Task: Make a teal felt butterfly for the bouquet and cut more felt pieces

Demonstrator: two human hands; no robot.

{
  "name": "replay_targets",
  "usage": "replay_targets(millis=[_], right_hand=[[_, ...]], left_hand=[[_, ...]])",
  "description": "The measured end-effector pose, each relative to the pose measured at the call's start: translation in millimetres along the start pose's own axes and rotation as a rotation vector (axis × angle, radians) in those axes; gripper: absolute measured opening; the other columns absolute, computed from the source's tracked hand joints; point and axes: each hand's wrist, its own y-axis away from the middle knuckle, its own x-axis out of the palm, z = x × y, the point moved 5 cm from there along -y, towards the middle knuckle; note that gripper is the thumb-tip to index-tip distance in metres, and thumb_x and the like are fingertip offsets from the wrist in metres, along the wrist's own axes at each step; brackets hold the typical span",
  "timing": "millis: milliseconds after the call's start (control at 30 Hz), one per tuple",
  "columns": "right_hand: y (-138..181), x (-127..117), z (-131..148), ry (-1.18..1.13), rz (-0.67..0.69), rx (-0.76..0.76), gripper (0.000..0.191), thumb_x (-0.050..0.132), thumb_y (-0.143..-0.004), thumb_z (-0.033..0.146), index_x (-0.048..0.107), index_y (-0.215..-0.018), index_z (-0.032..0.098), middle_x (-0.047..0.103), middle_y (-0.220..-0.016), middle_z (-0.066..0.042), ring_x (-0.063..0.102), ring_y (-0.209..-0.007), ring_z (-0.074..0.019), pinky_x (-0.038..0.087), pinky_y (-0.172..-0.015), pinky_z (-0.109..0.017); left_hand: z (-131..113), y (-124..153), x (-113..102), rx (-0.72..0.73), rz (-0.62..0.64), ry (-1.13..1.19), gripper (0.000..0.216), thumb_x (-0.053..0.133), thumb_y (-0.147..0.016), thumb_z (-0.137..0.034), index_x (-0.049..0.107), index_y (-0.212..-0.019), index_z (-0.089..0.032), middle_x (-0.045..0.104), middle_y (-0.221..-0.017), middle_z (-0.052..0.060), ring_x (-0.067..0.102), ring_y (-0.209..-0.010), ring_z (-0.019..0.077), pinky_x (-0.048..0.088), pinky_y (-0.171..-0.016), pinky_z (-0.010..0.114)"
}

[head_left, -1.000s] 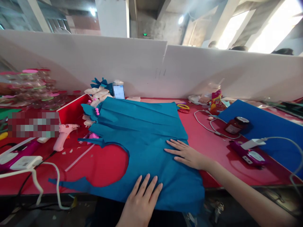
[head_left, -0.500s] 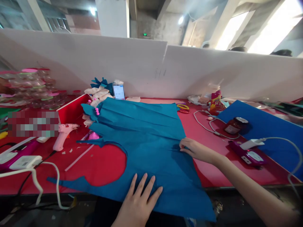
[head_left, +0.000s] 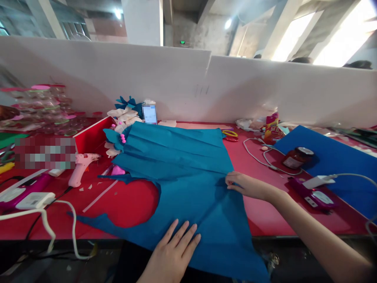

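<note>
A wide teal fabric sheet (head_left: 182, 200) with cut-out edges lies over the red table and hangs past its front edge. Pleat-like creases run across its upper half, and a large rounded cutout opens on its left side. My left hand (head_left: 173, 249) rests flat on the lower part, fingers stretched out. At the right side of the sheet, my right hand (head_left: 240, 183) has its fingers curled together on a raised fold of the fabric. A crease runs between the two hands.
A pink glue gun (head_left: 81, 169) stands left of the sheet, near cables and a purple power strip (head_left: 32, 188). Scissors (head_left: 229, 135) lie behind the fabric's right corner. To the right are a jar (head_left: 298, 157), a blue board (head_left: 332, 161) and another power strip (head_left: 313, 194).
My left hand has shifted slightly, its fingers closer together. A diagonal crease now shows between my hands, and the sheet's lower left strip has moved a little. My right hand keeps its hold.
</note>
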Motion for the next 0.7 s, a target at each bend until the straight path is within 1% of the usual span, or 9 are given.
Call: replay_targets(millis=[100,233,333,400,433,467,533,600,700], right_hand=[[-2,1,-2,0.063,0.009,-0.003,0.028,0.039,-0.094,0.036,0.055,-0.078,0.019,0.059,-0.087,-0.008,0.056,-0.081,-0.0214,0.046,-0.073,-0.035],[-6,1,6,0.230,0.012,0.017,0.019,0.043,-0.091,0.022,0.059,-0.080,0.018,0.062,-0.085,-0.008,0.059,-0.080,-0.0215,0.049,-0.071,-0.033],[-10,12,36,0.382,-0.057,0.061,0.023,0.041,-0.086,0.006,0.062,-0.088,0.016,0.064,-0.093,-0.013,0.060,-0.089,-0.0251,0.049,-0.077,-0.037],[-12,23,67,0.446,-0.197,0.056,0.037,0.038,-0.083,0.000,0.061,-0.109,0.014,0.061,-0.113,-0.017,0.057,-0.106,-0.0288,0.047,-0.088,-0.043],[-14,33,84,0.396,-0.215,-0.023,0.041,0.037,-0.086,0.003,0.055,-0.122,0.013,0.056,-0.125,-0.017,0.051,-0.116,-0.0293,0.043,-0.096,-0.045],[-16,44,99,0.326,-0.185,-0.133,0.044,0.035,-0.091,0.009,0.047,-0.133,0.016,0.050,-0.135,-0.015,0.044,-0.126,-0.0282,0.038,-0.103,-0.048],[-21,62,115,0.217,-0.085,-0.275,0.046,0.034,-0.098,0.028,0.032,-0.144,0.026,0.034,-0.150,-0.007,0.028,-0.138,-0.0273,0.024,-0.111,-0.054],[-27,68,110,0.171,-0.026,-0.313,0.049,0.034,-0.098,0.041,0.027,-0.146,0.033,0.022,-0.155,-0.003,0.016,-0.142,-0.0279,0.014,-0.113,-0.057],[-37,61,87,0.174,-0.013,-0.306,0.049,0.034,-0.097,0.045,0.027,-0.145,0.035,0.015,-0.156,-0.002,0.010,-0.143,-0.0272,0.009,-0.113,-0.056]], left_hand=[[0,-3,-3,0.059,-0.001,0.010,0.042,0.038,-0.091,-0.016,0.049,-0.132,-0.014,0.055,-0.135,0.002,0.049,-0.123,0.0189,0.039,-0.101,0.033],[2,-3,-4,0.050,0.028,0.043,0.046,0.039,-0.090,-0.014,0.046,-0.135,-0.016,0.053,-0.136,0.001,0.048,-0.124,0.0188,0.040,-0.100,0.033],[2,-2,-2,0.038,0.049,0.055,0.049,0.039,-0.088,-0.012,0.044,-0.137,-0.016,0.051,-0.139,0.002,0.045,-0.126,0.0195,0.039,-0.102,0.035],[1,-1,-1,0.032,0.041,0.042,0.049,0.039,-0.089,-0.011,0.045,-0.137,-0.017,0.051,-0.138,0.001,0.046,-0.126,0.0190,0.039,-0.102,0.034],[1,-1,-1,0.032,0.031,0.034,0.047,0.038,-0.089,-0.012,0.046,-0.136,-0.017,0.053,-0.137,0.001,0.047,-0.124,0.0187,0.039,-0.101,0.034],[0,-1,-1,0.035,0.023,0.026,0.046,0.038,-0.090,-0.013,0.047,-0.135,-0.017,0.054,-0.136,0.001,0.048,-0.123,0.0186,0.039,-0.101,0.033],[0,-2,-2,0.038,0.008,0.018,0.042,0.037,-0.092,-0.015,0.050,-0.133,-0.017,0.055,-0.134,0.001,0.050,-0.122,0.0187,0.040,-0.099,0.033],[-1,-2,-4,0.036,0.003,0.016,0.042,0.036,-0.093,-0.017,0.050,-0.132,-0.018,0.055,-0.134,0.000,0.050,-0.122,0.0192,0.041,-0.098,0.033],[0,-3,-7,0.028,-0.011,0.009,0.041,0.034,-0.094,-0.017,0.050,-0.132,-0.020,0.056,-0.133,-0.002,0.052,-0.121,0.0185,0.042,-0.096,0.033]])
